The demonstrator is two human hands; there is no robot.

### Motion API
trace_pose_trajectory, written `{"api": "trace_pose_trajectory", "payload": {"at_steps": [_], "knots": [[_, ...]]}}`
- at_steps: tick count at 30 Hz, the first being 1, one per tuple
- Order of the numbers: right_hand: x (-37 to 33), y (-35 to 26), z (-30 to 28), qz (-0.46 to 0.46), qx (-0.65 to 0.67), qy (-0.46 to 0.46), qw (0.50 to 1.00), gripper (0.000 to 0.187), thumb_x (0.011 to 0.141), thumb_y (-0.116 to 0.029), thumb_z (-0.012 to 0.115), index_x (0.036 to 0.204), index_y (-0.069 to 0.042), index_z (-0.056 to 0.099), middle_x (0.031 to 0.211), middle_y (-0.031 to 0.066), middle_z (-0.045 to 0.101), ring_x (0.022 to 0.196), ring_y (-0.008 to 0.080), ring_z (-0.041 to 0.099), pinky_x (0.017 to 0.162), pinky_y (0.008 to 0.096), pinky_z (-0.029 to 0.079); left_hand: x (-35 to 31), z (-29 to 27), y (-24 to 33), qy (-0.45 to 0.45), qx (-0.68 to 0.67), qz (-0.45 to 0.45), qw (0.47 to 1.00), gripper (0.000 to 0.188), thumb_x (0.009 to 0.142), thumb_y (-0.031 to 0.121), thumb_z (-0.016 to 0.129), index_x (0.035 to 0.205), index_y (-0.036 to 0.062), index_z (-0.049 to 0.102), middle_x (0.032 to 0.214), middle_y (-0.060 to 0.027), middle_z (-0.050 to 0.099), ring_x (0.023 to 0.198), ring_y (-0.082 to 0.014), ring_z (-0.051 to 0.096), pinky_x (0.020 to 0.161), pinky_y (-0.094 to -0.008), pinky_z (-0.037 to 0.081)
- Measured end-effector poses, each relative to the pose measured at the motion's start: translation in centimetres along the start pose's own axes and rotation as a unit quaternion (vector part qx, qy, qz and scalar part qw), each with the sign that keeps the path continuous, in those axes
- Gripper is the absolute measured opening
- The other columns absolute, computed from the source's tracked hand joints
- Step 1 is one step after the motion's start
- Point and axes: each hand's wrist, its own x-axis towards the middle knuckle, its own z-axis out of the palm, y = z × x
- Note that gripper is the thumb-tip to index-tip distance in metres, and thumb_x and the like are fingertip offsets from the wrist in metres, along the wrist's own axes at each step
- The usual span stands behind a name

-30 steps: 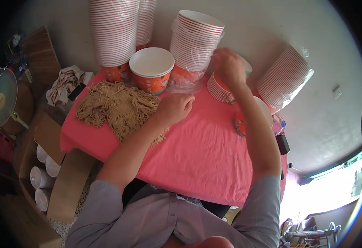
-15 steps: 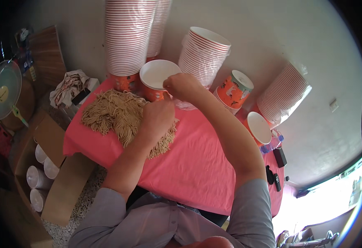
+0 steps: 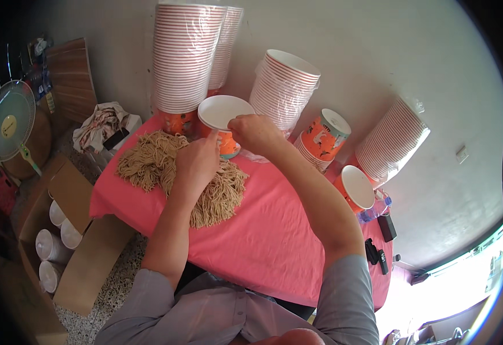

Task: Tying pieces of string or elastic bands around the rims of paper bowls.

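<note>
Strands [image 3: 220,195] partly behind left hand [image 3: 198,163], tub stacks [image 3: 283,89] beyond

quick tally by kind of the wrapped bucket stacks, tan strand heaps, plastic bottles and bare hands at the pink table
Wrapped bucket stacks: 4 (front-left stack, rear-left stack, middle stack, right-side stack)
Tan strand heap: 1
Plastic bottle: 1
Bare hands: 2 (left hand, right hand)
Total: 8

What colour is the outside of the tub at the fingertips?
The tub is orange, teal near its bottom; head view.
</note>
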Motion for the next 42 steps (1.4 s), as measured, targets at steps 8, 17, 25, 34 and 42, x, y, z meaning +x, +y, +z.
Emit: {"api": "trace_pose_trajectory", "payload": {"at_steps": [8, 17, 25, 34, 42], "knots": [[-2.2, -2.5, -0.7, -0.007, 0.004, 0.065, 0.998, 0.013, 0.093, -0.015, 0.062, 0.091, -0.004, 0.07, 0.092, 0.0153, 0.074, 0.087, 0.034, 0.076, 0.074, 0.0479, 0.061, -1.3, 0.9, -1.2, 0.138, -0.026, 0.084, 0.987, 0.03, 0.098, 0.013, 0.068, 0.127, 0.0064, 0.072, 0.113, -0.011, 0.074, 0.098, -0.0306, 0.072, 0.082, -0.0442, 0.06], [-5.7, -4.2, -2.5, 0.01, 0.016, 0.131, 0.991, 0.013, 0.091, -0.016, 0.066, 0.087, -0.004, 0.069, 0.088, 0.0136, 0.073, 0.084, 0.0323, 0.076, 0.074, 0.0458, 0.062, -2.1, 1.6, 0.0, 0.242, -0.108, 0.192, 0.945, 0.024, 0.094, 0.009, 0.073, 0.117, 0.0057, 0.073, 0.11, -0.0101, 0.074, 0.092, -0.0305, 0.072, 0.081, -0.0431, 0.059], [-7.0, -4.6, -1.1, 0.015, 0.011, 0.123, 0.992, 0.015, 0.092, -0.018, 0.068, 0.098, -0.005, 0.068, 0.098, 0.0126, 0.072, 0.094, 0.0306, 0.075, 0.076, 0.0445, 0.063, -2.5, 0.8, 0.5, 0.239, -0.096, 0.22, 0.941, 0.02, 0.092, 0.011, 0.076, 0.111, 0.0075, 0.075, 0.089, -0.0075, 0.07, 0.082, -0.0288, 0.069, 0.073, -0.0423, 0.057], [-9.0, -5.4, -4.0, 0.0, -0.005, 0.309, 0.951, 0.012, 0.088, -0.015, 0.071, 0.091, -0.007, 0.063, 0.085, 0.0078, 0.063, 0.081, 0.0284, 0.07, 0.065, 0.043, 0.059, -1.8, -0.6, 1.2, 0.194, -0.038, 0.286, 0.938, 0.014, 0.095, 0.015, 0.074, 0.107, 0.0082, 0.073, 0.083, -0.0079, 0.068, 0.078, -0.0292, 0.069, 0.067, -0.0434, 0.056], [-15.1, -6.8, -13.5, 0.007, -0.083, 0.386, 0.919, 0.022, 0.079, -0.008, 0.075, 0.099, -0.008, 0.064, 0.089, 0.008, 0.063, 0.081, 0.0289, 0.068, 0.068, 0.0419, 0.057, -0.1, 1.1, -1.8, 0.147, 0.011, 0.214, 0.966, 0.013, 0.099, 0.019, 0.069, 0.108, 0.0091, 0.07, 0.092, -0.0127, 0.071, 0.085, -0.0359, 0.071, 0.072, -0.0489, 0.058]]}}
